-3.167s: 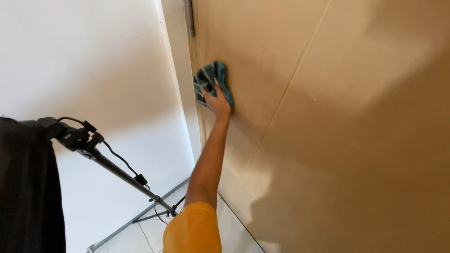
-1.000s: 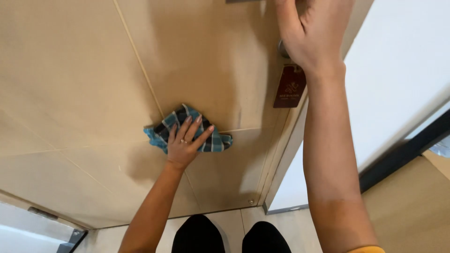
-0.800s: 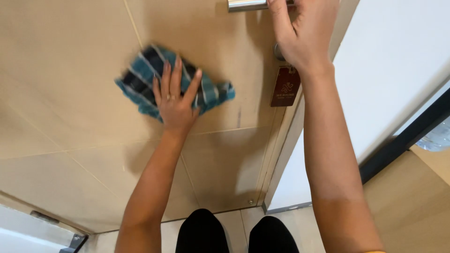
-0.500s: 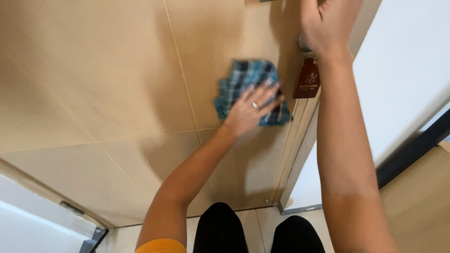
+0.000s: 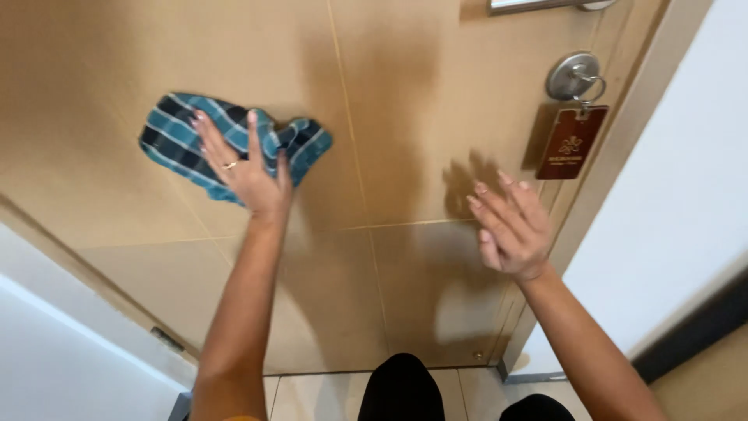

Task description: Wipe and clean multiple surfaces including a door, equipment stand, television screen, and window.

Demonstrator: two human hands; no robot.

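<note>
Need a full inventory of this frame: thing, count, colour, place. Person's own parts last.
cloth: 1, teal and dark checked, flat against the door, left of centre
door: 1, tan wood with thin grooves, fills most of the view
lock knob: 1, silver, near the door's right edge
key tag: 1, dark red, hanging from the knob
door handle: 1, silver, top edge, partly cut off
wall: 1, white, right of the door
floor tiles: pale, bottom edge
left hand: 1, ring on a finger, pressing the cloth
right hand: 1, open, empty, just off the door
</note>
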